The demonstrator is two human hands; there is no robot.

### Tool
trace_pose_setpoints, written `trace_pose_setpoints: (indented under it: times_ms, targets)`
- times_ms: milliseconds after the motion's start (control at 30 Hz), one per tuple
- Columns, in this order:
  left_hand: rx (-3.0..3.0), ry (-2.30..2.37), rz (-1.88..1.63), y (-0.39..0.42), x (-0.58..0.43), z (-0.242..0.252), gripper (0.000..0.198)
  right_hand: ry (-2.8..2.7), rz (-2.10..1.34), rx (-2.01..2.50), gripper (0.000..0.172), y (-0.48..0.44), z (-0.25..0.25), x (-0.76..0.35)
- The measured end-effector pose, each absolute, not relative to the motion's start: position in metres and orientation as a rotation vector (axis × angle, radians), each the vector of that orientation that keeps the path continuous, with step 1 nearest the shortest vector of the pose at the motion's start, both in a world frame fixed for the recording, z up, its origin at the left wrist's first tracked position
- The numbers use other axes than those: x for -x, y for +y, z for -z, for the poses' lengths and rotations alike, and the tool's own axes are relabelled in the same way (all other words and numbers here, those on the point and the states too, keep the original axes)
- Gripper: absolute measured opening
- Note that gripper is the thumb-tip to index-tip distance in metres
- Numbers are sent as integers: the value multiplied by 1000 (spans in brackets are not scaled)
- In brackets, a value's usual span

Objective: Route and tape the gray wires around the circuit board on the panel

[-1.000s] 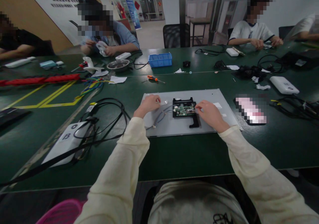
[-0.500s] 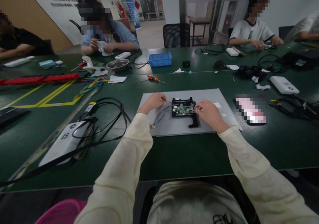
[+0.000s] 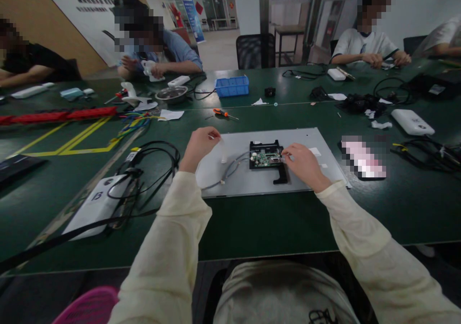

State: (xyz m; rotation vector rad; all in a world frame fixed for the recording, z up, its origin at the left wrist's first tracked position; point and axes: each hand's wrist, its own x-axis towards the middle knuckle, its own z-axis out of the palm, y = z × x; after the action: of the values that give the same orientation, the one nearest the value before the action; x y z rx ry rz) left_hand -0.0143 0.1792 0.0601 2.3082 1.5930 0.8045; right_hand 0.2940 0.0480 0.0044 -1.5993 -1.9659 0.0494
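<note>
A light grey flat panel (image 3: 237, 185) lies on the table in front of me. On it sits a green circuit board (image 3: 266, 157) in a black plastic frame (image 3: 280, 176). Grey cables (image 3: 230, 168) run left from the board across the panel. My right hand (image 3: 303, 164) is pinched closed at the board's right edge; what its fingertips hold is too small to make out. Over the panel's upper left corner, my left hand (image 3: 200, 146) is closed in a pinch, apart from the board. A pale, blurred patch shows below its fingertips, and its kind is unclear.
Right of the panel lies a phone (image 3: 363, 158). On the left are a white power bank (image 3: 97, 204) and black cables (image 3: 158, 170). Beyond the panel are an orange screwdriver (image 3: 224, 113), a blue basket (image 3: 232, 86) and a metal bowl (image 3: 172, 94). Several people sit around the table.
My left hand has moved left and slightly away from me, from beside the board to the panel's upper left corner. My right hand has stayed at the board's right edge.
</note>
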Motion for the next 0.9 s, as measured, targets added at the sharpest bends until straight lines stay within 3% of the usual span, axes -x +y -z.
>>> trace_pose_setpoints:
  times_ms: [267,500,900]
  targets:
    - [-1915,1423,-1008,141,19,-71,20,-1908,-14,1503,21,48,-5,-292]
    - [-1773,1295,-857,127,18,-52,22,-1934,-21,1349,27,44,-9,-283]
    - [-2027,1452,-648,139,27,-26,21,-2170,-128,1192,35,33,-19,-259]
